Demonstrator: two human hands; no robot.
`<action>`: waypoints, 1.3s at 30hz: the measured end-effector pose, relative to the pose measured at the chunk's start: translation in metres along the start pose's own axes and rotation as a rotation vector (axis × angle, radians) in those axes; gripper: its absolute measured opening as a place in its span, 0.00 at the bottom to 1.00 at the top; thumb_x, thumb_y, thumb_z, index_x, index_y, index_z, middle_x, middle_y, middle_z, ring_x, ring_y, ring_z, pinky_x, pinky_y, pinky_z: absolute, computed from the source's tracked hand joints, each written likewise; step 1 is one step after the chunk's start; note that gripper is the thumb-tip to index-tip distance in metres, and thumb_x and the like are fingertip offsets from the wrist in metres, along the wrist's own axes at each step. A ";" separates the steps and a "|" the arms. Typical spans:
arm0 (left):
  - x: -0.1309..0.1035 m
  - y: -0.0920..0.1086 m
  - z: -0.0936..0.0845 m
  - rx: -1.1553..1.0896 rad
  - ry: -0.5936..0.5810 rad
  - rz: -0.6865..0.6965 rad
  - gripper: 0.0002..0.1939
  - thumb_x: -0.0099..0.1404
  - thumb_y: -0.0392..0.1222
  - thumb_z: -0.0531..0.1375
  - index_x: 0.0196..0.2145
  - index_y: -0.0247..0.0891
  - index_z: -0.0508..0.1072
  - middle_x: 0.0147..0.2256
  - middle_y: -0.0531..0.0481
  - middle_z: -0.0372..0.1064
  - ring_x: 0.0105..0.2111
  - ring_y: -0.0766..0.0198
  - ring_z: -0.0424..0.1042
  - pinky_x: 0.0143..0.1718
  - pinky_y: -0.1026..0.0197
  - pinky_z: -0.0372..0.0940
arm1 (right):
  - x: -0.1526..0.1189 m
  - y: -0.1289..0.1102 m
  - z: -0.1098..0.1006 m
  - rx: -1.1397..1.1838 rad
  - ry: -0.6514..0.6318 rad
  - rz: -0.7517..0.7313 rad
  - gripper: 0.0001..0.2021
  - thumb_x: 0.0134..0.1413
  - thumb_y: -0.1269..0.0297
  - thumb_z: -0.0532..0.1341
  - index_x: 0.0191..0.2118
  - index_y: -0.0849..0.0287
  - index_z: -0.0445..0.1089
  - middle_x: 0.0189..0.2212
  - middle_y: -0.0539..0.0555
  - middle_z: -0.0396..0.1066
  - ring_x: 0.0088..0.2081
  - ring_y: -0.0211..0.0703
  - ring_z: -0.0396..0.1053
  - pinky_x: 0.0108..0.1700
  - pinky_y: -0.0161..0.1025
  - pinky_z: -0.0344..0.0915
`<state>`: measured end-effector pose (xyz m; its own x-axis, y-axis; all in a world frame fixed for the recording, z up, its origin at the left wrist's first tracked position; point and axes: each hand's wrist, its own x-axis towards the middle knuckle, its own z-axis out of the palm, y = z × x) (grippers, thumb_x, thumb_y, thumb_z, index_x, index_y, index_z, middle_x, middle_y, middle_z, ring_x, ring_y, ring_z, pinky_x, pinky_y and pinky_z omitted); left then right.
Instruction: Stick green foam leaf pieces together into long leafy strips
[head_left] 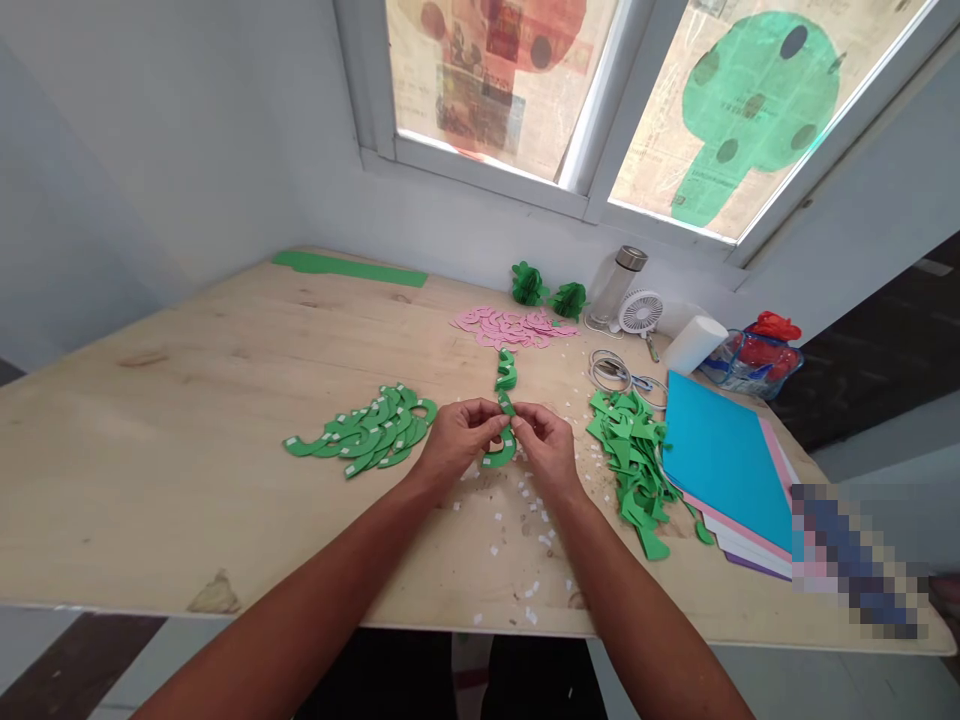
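Between my two hands, near the table's middle, is a curved green paper cutout (498,458) with small white squares on it. The fingers of my left hand (466,432) pinch it from the left. My right hand (546,440) pinches it from the other side, the fingertips of both hands close together. Just beyond them lies a small stack of green curved pieces (506,370). Left of my left hand, a pile of curved green cutouts (379,430) carries white squares. Fingers hide part of the held piece.
Green scraps (634,465) and coloured sheets (727,450) lie to the right. Scissors (643,384), a pile of pink cutouts (514,327), a bottle (616,285), a small fan (640,313) and a basket (754,362) stand or lie farther back. White bits (534,588) dot the table.
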<state>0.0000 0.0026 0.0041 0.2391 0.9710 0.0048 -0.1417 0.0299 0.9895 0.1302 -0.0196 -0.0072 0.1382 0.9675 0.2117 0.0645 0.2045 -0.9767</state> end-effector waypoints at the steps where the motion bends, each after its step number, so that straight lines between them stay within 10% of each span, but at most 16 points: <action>1: 0.000 0.000 0.000 0.000 -0.004 0.005 0.12 0.47 0.46 0.66 0.25 0.34 0.73 0.19 0.54 0.66 0.19 0.69 0.64 0.21 0.67 0.60 | 0.000 0.000 0.001 0.016 0.001 0.014 0.11 0.46 0.62 0.61 0.36 0.60 0.73 0.31 0.54 0.75 0.32 0.43 0.71 0.34 0.38 0.67; 14: -0.006 0.006 0.001 0.249 0.203 0.302 0.08 0.53 0.44 0.62 0.29 0.38 0.72 0.28 0.52 0.71 0.26 0.66 0.69 0.28 0.65 0.64 | 0.000 0.001 0.005 0.014 0.073 0.044 0.09 0.45 0.61 0.60 0.33 0.61 0.71 0.27 0.52 0.73 0.28 0.40 0.69 0.29 0.35 0.65; 39: 0.000 -0.004 -0.001 0.097 0.169 0.234 0.08 0.51 0.43 0.64 0.28 0.36 0.72 0.27 0.51 0.70 0.27 0.64 0.70 0.30 0.64 0.66 | -0.003 0.004 0.005 -0.180 0.097 -0.043 0.08 0.46 0.66 0.58 0.33 0.61 0.72 0.26 0.53 0.73 0.27 0.40 0.67 0.28 0.34 0.63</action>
<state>-0.0003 0.0031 -0.0003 0.0468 0.9748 0.2182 -0.0797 -0.2141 0.9736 0.1250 -0.0210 -0.0116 0.2253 0.9378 0.2642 0.2468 0.2073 -0.9466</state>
